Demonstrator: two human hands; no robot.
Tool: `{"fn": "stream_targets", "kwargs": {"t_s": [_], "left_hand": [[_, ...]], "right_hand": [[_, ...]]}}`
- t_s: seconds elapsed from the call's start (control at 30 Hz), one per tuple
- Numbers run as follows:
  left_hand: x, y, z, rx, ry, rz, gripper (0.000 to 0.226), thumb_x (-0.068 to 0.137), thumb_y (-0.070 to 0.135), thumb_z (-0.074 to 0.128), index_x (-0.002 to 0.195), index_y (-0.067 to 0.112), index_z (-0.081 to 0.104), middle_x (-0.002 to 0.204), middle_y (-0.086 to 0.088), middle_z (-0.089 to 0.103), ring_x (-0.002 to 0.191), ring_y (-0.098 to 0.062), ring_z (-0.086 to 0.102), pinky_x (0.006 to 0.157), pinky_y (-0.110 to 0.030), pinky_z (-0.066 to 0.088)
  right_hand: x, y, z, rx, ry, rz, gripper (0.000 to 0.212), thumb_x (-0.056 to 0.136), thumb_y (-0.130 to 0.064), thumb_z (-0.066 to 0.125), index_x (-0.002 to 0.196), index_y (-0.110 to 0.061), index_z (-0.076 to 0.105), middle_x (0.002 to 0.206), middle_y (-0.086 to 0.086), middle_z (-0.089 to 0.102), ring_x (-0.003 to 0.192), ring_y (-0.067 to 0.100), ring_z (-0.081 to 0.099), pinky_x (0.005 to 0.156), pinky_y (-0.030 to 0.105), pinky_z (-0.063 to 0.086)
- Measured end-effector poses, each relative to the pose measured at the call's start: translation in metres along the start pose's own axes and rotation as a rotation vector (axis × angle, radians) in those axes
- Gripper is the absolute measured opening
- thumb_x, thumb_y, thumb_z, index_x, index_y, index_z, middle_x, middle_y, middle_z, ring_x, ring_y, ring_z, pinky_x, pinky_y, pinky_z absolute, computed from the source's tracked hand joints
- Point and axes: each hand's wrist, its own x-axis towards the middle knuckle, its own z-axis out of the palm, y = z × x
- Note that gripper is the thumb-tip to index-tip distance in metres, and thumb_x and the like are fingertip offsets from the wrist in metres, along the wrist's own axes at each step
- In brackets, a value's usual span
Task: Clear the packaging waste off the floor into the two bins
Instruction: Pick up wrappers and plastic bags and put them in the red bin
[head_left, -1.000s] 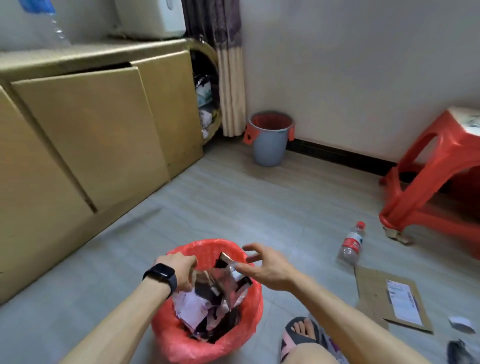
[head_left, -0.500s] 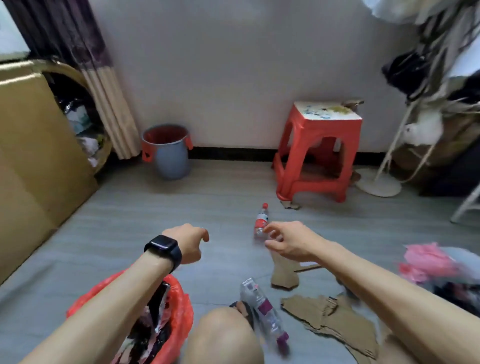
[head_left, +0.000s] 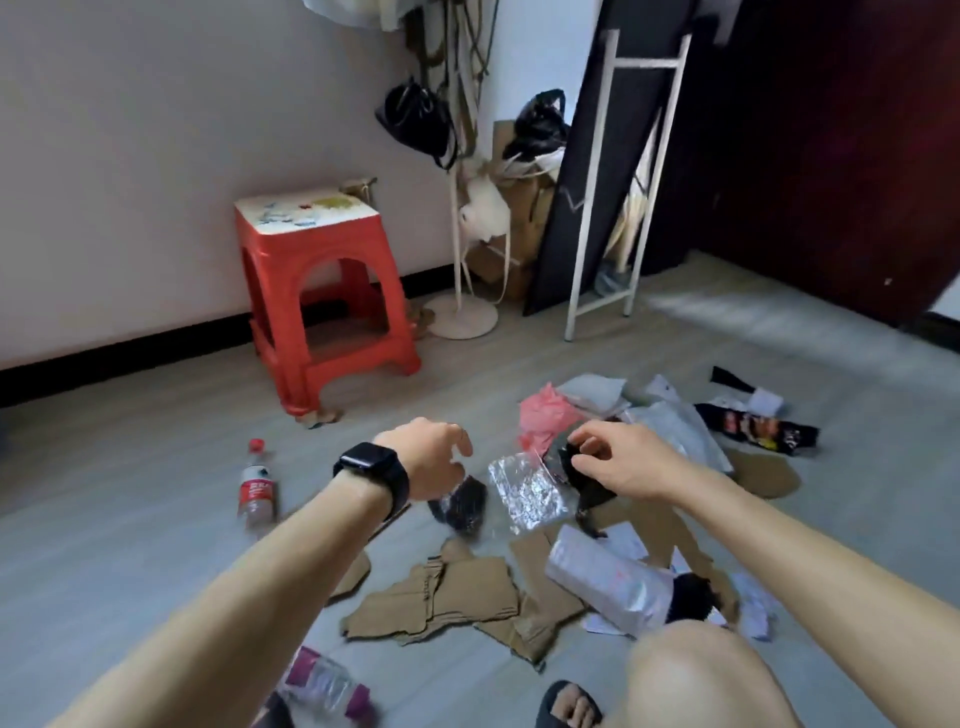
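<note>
The pink-labelled bottle (head_left: 324, 688), at seven o'clock from the torn cardboard (head_left: 441, 597), is blurred. The left hand (head_left: 423, 457) hides the top of a black bag (head_left: 462, 501), so its grip is unclear. The bottom edge crops the sandal (head_left: 569, 706).

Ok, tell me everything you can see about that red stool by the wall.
The red stool looks like moulded plastic, with four splayed legs and arched openings between them. Its flat top is whitish, marked with coloured smudges. It stands upright on the grey floor, close to the white wall. A small cardboard scrap lies by its nearest foot.
</note>
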Motion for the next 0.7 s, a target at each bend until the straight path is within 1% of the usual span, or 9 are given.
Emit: {"fn": "stream_targets", "kwargs": {"t_s": [0.1, 0.17, 0.23, 0.33, 0.4, 0.47, 0.53, 0.63, 0.7], "left_hand": [[0.024, 0.026, 0.047, -0.001, -0.080, 0.044, 0.036, 0.090, 0.028, 0.048, 0.122, 0.040, 0.060, 0.118, 0.005, 0.067, 0.102, -0.022, 0.066, 0.085, -0.033, 0.055], [0.033, 0.029, 0.077, -0.005, -0.148, 0.052, 0.034, 0.089, 0.025, 0.045, 0.116, 0.036, 0.062, 0.113, 0.003, 0.067, 0.099, -0.023, 0.066, 0.089, -0.034, 0.054], [0.046, 0.026, 0.106, -0.014, -0.206, 0.024, 0.035, 0.091, 0.025, 0.048, 0.121, 0.036, 0.062, 0.118, 0.004, 0.066, 0.103, -0.020, 0.064, 0.086, -0.031, 0.053], [0.062, 0.009, 0.137, -0.035, -0.270, -0.038, 0.038, 0.093, 0.020, 0.051, 0.129, 0.032, 0.059, 0.126, 0.003, 0.062, 0.113, -0.018, 0.060, 0.085, -0.027, 0.049], [0.080, -0.007, 0.161, -0.034, -0.307, -0.082, 0.039, 0.093, 0.020, 0.052, 0.130, 0.031, 0.058, 0.130, 0.001, 0.060, 0.116, -0.019, 0.058, 0.090, -0.029, 0.048], [0.099, -0.021, 0.182, -0.029, -0.340, -0.127, 0.040, 0.092, 0.022, 0.053, 0.131, 0.032, 0.056, 0.133, 0.000, 0.057, 0.118, -0.020, 0.056, 0.095, -0.031, 0.048], [0.122, -0.036, 0.204, -0.024, -0.354, -0.159, 0.043, 0.092, 0.025, 0.054, 0.134, 0.033, 0.053, 0.136, 0.000, 0.054, 0.120, -0.020, 0.055, 0.098, -0.034, 0.048], [0.153, -0.054, 0.233, -0.018, -0.353, -0.191, 0.050, 0.092, 0.025, 0.054, 0.141, 0.032, 0.047, 0.142, -0.002, 0.047, 0.124, -0.024, 0.052, 0.101, -0.037, 0.047], [0.184, -0.069, 0.258, -0.011, -0.345, -0.217, 0.056, 0.090, 0.026, 0.056, 0.145, 0.032, 0.042, 0.147, -0.005, 0.041, 0.125, -0.027, 0.050, 0.102, -0.040, 0.048]], "right_hand": [[0.003, 0.052, 0.013, 0.062, -0.006, 0.092, 0.035, 0.094, -0.038, 0.061, 0.128, -0.030, 0.062, 0.121, -0.009, 0.068, 0.112, 0.010, 0.061, 0.098, 0.030, 0.047], [0.007, 0.080, 0.030, 0.117, -0.018, 0.161, 0.036, 0.093, -0.042, 0.061, 0.128, -0.033, 0.061, 0.120, -0.011, 0.067, 0.111, 0.010, 0.061, 0.097, 0.031, 0.049], [0.016, 0.109, 0.052, 0.173, -0.029, 0.217, 0.036, 0.091, -0.043, 0.063, 0.125, -0.033, 0.062, 0.116, -0.012, 0.068, 0.111, 0.012, 0.061, 0.098, 0.034, 0.048], [0.026, 0.131, 0.086, 0.256, -0.065, 0.258, 0.034, 0.092, -0.035, 0.064, 0.125, -0.026, 0.062, 0.113, -0.008, 0.067, 0.108, 0.012, 0.061, 0.092, 0.026, 0.045], [0.039, 0.145, 0.112, 0.276, -0.118, 0.285, 0.036, 0.093, -0.034, 0.063, 0.128, -0.025, 0.060, 0.117, -0.006, 0.065, 0.108, 0.013, 0.060, 0.091, 0.026, 0.044], [0.055, 0.159, 0.136, 0.271, -0.149, 0.305, 0.041, 0.093, -0.036, 0.061, 0.132, -0.025, 0.057, 0.127, -0.004, 0.063, 0.113, 0.016, 0.059, 0.098, 0.032, 0.047], [0.078, 0.174, 0.160, 0.270, -0.178, 0.343, 0.044, 0.094, -0.034, 0.059, 0.137, -0.023, 0.054, 0.134, -0.003, 0.059, 0.119, 0.019, 0.056, 0.101, 0.034, 0.045], [0.107, 0.192, 0.189, 0.230, -0.165, 0.427, 0.047, 0.094, -0.034, 0.059, 0.139, -0.021, 0.051, 0.134, 0.005, 0.056, 0.123, 0.024, 0.053, 0.100, 0.034, 0.043], [0.135, 0.205, 0.211, 0.205, -0.156, 0.471, 0.049, 0.095, -0.040, 0.059, 0.139, -0.020, 0.050, 0.132, 0.009, 0.053, 0.125, 0.029, 0.050, 0.100, 0.036, 0.041]]}}
